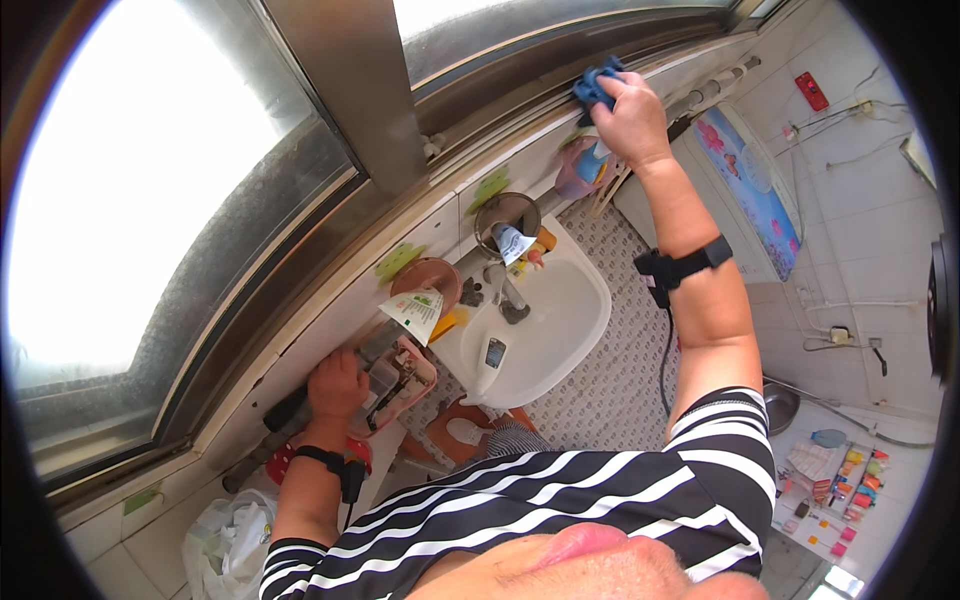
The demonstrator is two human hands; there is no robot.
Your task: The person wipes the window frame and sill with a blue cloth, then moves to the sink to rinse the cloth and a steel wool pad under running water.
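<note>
My right hand (pixel 634 120) presses a crumpled blue cloth (pixel 598 82) onto the track of the window sill (pixel 517 126), at the upper middle of the view. Below that hand, a pink cup (pixel 581 171) with toiletries hangs on the tiled wall. My left hand (pixel 339 384) rests low at the left, next to a pink-rimmed basket (pixel 429 367) of small items; its fingertips are partly hidden, and I cannot tell whether it grips anything. A black strap is around each forearm.
A white washbasin (pixel 574 330) with a faucet (pixel 506 285) stands beneath the sill. Two more wall cups hold tubes, one a white tube (pixel 416 311). A washing machine (pixel 637 202) is at the right, and a white plastic bag (pixel 229 536) hangs at the lower left.
</note>
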